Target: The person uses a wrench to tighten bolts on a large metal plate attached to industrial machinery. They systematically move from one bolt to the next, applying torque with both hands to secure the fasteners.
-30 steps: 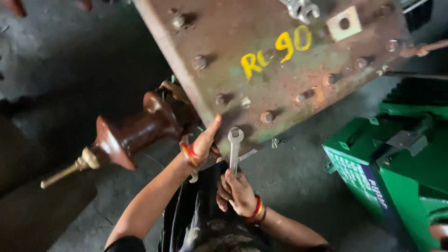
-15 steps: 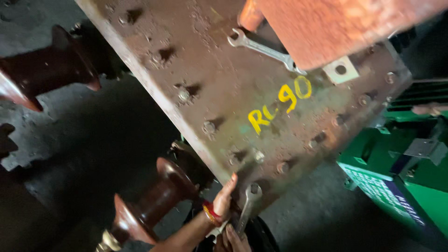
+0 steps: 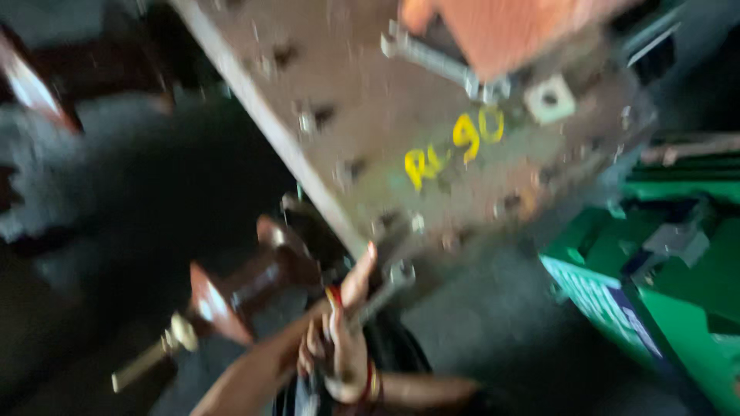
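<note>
Head view, badly blurred, looks down on a rusty metal plate (image 3: 362,100) studded with bolts and marked with yellow paint. The right hand (image 3: 339,350) is curled around the shaft of a wrench (image 3: 381,291), its fingers pressed together on the handle, bangles at the wrist. The wrench slants up and to the right, and its head lies just at the lower edge of the plate, beside one of the bolts there; whether it sits on the bolt the blur does not show. The left hand (image 3: 356,283) reaches up beside the wrench, its fingers held straight and close together, tips touching or almost touching the plate's edge, a red band at the wrist. Left of both hands a brown ribbed insulator (image 3: 231,296) juts out from under the plate, ending in a brass-coloured stud. A second wrench (image 3: 432,62) lies on top of the plate, under an orange-red block (image 3: 501,31). Green machinery (image 3: 671,293) stands to the right.
</note>
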